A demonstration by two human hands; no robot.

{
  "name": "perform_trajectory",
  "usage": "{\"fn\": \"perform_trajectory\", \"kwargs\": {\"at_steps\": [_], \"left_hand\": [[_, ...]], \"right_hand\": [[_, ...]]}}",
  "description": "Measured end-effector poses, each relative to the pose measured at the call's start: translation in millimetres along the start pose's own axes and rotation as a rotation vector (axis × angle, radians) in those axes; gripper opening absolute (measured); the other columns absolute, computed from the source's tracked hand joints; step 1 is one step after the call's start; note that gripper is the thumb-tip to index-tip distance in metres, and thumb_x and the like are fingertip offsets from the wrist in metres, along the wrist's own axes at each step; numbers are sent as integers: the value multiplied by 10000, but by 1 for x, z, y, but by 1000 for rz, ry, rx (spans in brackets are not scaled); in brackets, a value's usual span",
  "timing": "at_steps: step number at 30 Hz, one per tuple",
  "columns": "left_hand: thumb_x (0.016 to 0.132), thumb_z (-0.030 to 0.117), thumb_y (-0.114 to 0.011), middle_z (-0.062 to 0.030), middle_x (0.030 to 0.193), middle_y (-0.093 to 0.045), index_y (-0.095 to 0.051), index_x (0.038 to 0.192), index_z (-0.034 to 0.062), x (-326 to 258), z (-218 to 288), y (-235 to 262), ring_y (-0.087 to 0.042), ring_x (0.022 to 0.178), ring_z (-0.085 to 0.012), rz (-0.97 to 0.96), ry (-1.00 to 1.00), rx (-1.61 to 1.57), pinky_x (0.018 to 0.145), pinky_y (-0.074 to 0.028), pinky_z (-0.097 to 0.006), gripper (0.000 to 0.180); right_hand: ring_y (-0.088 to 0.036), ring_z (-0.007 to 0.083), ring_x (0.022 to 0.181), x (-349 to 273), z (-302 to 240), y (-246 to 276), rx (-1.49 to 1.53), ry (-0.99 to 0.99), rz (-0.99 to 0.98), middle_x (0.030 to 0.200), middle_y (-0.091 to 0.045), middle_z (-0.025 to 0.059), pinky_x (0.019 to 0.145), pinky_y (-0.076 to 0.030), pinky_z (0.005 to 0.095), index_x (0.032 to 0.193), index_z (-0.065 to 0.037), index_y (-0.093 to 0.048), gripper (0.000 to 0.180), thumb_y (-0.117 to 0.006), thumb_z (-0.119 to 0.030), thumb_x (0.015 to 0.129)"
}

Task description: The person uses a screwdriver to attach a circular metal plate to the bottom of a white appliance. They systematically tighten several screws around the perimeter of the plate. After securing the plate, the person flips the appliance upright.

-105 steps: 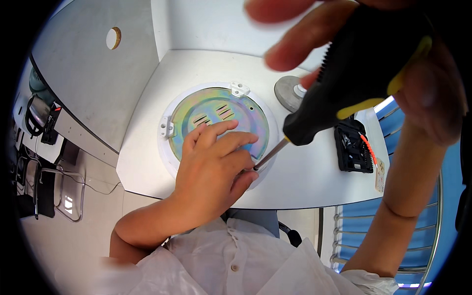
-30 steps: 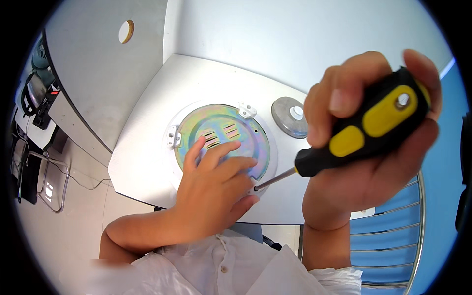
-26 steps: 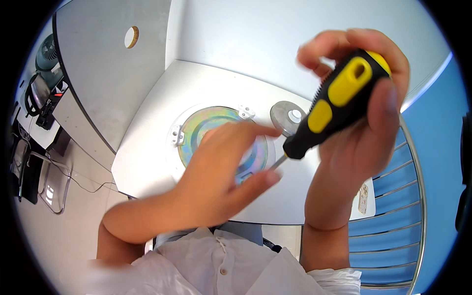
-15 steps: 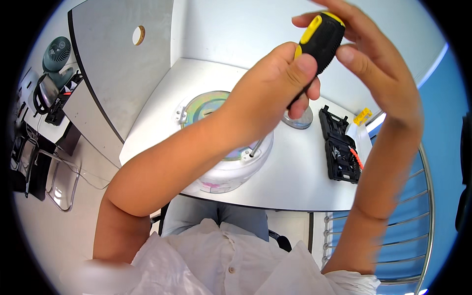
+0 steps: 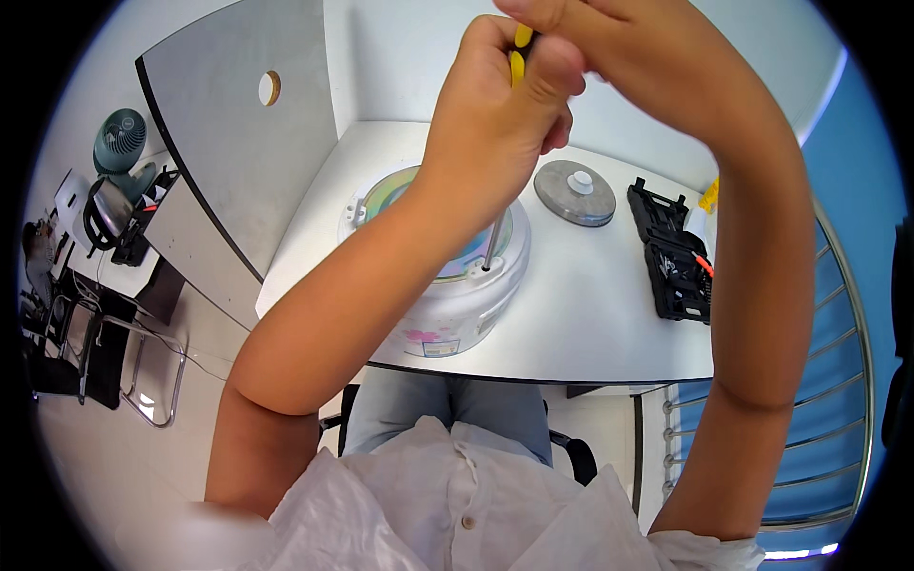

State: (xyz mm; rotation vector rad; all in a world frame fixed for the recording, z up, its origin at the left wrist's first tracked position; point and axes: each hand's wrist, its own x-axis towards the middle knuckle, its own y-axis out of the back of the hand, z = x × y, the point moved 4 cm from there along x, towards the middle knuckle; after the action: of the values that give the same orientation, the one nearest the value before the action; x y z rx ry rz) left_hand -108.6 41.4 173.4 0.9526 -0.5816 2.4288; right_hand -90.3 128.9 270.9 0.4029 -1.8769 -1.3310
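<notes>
A screwdriver (image 5: 517, 68) with a black and yellow handle is upright in my left hand (image 5: 495, 114), whose fingers wrap round the handle. At the handle's top, my right hand (image 5: 638, 57) has its fingers closed over the end, partly beyond the upper picture edge. Below my left hand, the metal shaft runs down to a small white fitting at the rim of a white round cooker (image 5: 509, 285). The cooker has pink flowers on its side and a shiny, rainbow-tinted metal face on top. My left forearm covers part of it.
A round grey lid (image 5: 590, 205) with a white knob lies on the white table (image 5: 581, 314). An open black tool case (image 5: 676, 276) stands at the right, partly behind my right arm. A grey partition (image 5: 228, 124) borders the left; a metal railing (image 5: 862, 371) is at the right.
My right hand has moved left from beside the handle and closed over its top. My left hand and the screwdriver sit farther up and left in the picture; the view has also shifted.
</notes>
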Motion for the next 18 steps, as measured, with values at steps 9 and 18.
{"fn": "perform_trajectory", "kwargs": {"at_steps": [9, 18], "left_hand": [[794, 200, -734, -66, 795, -587, -558, 941, 4, 10, -17, -1, -448, 516, -71, -314, 265, -301, 490, -345, -226, 302], [737, 204, -810, -79, 831, -614, -554, 909, 48, 3, -30, 4, -478, 557, -80, 127, 199, 302, 534, -372, -220, 346]], "right_hand": [[-545, 248, 655, -7, 3, 9, -216, 281, -58, 738, -614, 123, 645, -456, 375, 882, -22, -636, 280, -514, -262, 954], [-479, 230, 537, -10, -2, 7, -268, 254, 73, 588, -536, 127, 542, -395, 368, 701, 8, -600, 352, -551, -288, 885]]}}
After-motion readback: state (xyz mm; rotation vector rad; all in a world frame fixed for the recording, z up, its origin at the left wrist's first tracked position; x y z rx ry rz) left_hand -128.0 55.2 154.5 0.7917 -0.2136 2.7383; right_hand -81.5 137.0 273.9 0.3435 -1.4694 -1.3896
